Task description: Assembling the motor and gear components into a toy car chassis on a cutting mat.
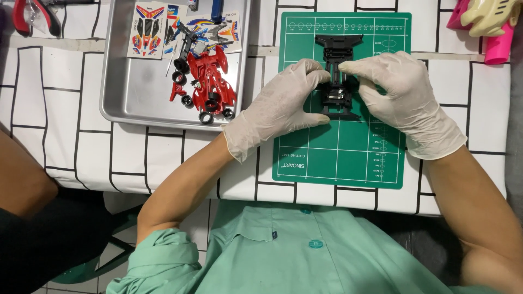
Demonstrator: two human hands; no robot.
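Black plastic is what we are working on: a toy-car chassis (339, 76) lying near the middle of the green cutting mat (343, 158), its long axis running twelve to six o'clock; we are pinching it from both sides, our gloved left hand (280, 106) closing thumb and forefinger on its nine o'clock edge, our gloved right hand (400, 98) closing fingertips on its three o'clock edge, both grips nearly closed and holding nothing but the chassis; whether a smaller part is sitting between the fingertips we cannot tell, since the gloves are covering the spot; at ten o'clock from the mat the metal tray (141, 103) is holding the red car body (213, 81), loose black wheels (206, 117) and sticker sheets (147, 28); we are judging that uneven squeezing could be making the thin frame flex or flip off the mat; slick glove tips could be letting it slip; a sweeping left forearm could be nudging the tray and scattering the wheels.
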